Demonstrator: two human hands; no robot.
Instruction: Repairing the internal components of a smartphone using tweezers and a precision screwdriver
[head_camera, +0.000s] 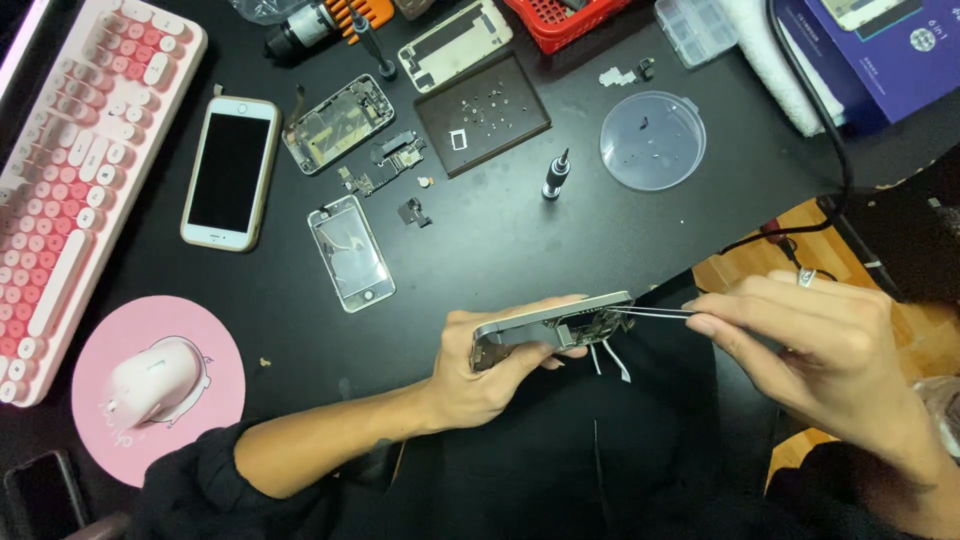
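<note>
My left hand (480, 365) grips an opened phone frame (548, 327) edge-on, near the table's front edge, with thin ribbon cables hanging below it. My right hand (810, 340), with a ring on one finger, pinches metal tweezers (655, 312) whose tips reach into the frame's right end. Farther back on the black table (500, 240) lie other phone parts: a gutted phone chassis (338, 123), a clear front glass panel (351, 252), a white back cover (455, 43) and small loose boards (385, 165).
An intact white phone (230, 172) lies left of the parts. A dark screw mat (482, 113), a screwdriver bit (554, 176), a clear round dish (652, 140), a red basket (565, 20), a pink keyboard (70, 150), a pink mouse (152, 382) on its pad and a black cable (830, 130) surround them.
</note>
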